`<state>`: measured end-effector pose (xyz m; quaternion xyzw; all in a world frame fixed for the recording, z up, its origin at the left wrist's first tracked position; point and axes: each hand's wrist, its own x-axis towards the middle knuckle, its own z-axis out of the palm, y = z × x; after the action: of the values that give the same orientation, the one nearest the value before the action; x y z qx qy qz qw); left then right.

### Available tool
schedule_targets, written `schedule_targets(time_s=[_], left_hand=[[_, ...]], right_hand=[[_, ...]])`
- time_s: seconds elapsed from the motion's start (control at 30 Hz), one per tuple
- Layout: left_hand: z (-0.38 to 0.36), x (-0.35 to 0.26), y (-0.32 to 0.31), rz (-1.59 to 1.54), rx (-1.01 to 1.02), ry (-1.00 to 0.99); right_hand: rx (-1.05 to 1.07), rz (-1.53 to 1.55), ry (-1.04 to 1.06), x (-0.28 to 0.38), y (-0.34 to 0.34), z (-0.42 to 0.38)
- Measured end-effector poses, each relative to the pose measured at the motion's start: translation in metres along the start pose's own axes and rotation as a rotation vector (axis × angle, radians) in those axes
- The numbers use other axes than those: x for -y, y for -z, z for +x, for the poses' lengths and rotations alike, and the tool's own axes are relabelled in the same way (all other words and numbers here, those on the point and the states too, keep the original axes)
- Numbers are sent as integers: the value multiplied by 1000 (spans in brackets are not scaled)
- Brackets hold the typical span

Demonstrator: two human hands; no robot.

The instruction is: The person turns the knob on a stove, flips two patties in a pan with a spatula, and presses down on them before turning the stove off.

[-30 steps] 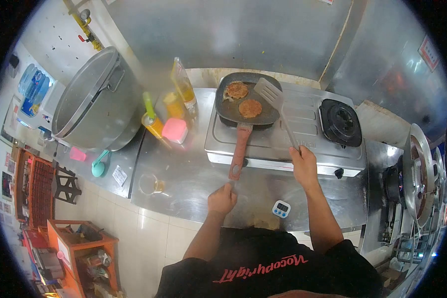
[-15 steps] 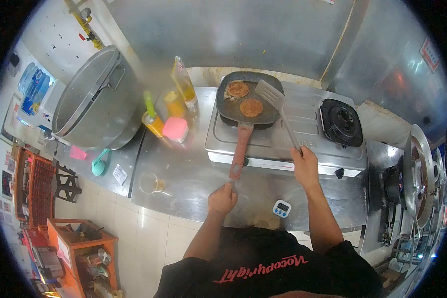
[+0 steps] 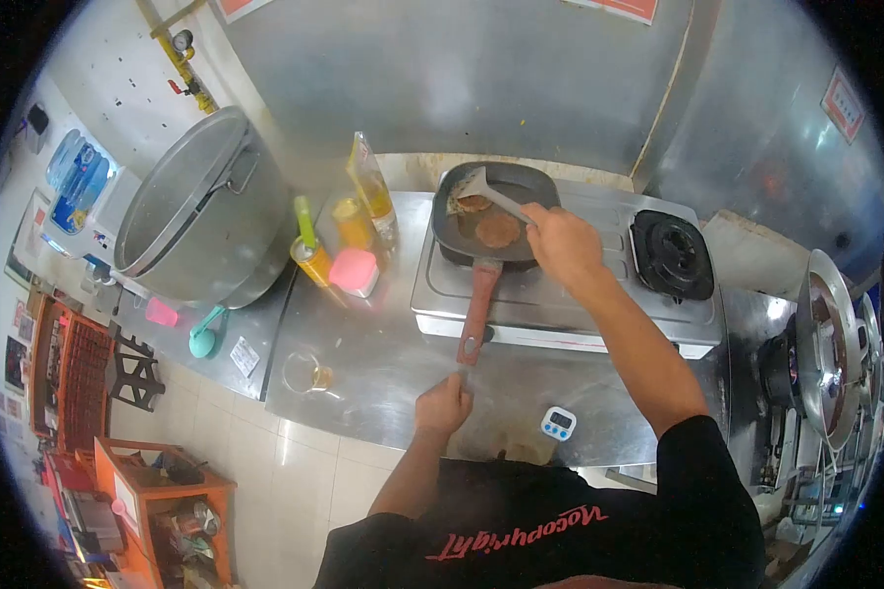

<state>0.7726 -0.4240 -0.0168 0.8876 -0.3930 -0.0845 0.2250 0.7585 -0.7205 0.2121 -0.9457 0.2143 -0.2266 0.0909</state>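
Observation:
My right hand (image 3: 565, 240) is closed round the handle of a slotted spatula (image 3: 501, 201) and reaches over the right side of the square frying pan (image 3: 540, 187). The spatula's blade lies at the upper-left patty (image 3: 474, 203), covering part of it. A second browned patty (image 3: 498, 230) lies flat nearer the pan's handle (image 3: 477, 312). Just below the end of that reddish handle is my left hand (image 3: 443, 405), closed; a small greyish bit shows at its fingertips, too small to name.
The pan sits on the left burner of a steel gas stove (image 3: 589, 294); a black burner (image 3: 674, 255) is at right. A white timer (image 3: 559, 423) and a glass (image 3: 304, 373) stand on the counter. Leftward are an oil bottle (image 3: 371, 187), a pink-lidded container (image 3: 355, 271) and a large pot (image 3: 201, 226).
My right hand has moved up and left over the pan, bringing the spatula's blade from the right rim to the upper-left patty. My left hand stays below the pan's handle.

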Motion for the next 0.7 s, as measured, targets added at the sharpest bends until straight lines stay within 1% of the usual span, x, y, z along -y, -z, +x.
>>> schedule_targets(time_s=[0.07, 0.17, 0.3, 0.37, 0.6, 0.67, 0.7], left_hand=[[0, -1, 2, -3, 14, 12], [0, 1, 1, -14, 7, 20], [-1, 3, -2, -9, 30, 23], [0, 1, 0, -12, 48, 30], [0, 0, 0, -8, 40, 38], [1, 0, 1, -17, 47, 46], [1, 0, 1, -17, 44, 42]], right_hand=[[109, -61, -45, 4, -1, 10], [155, -95, -71, 3, 4, 19], [104, -99, -3, -6, 17, 16], [34, -84, 9, -12, 23, 11], [102, -117, -39, -23, 52, 0], [157, -148, -114, -18, 65, -2], [160, -148, -112, -19, 68, -2]])
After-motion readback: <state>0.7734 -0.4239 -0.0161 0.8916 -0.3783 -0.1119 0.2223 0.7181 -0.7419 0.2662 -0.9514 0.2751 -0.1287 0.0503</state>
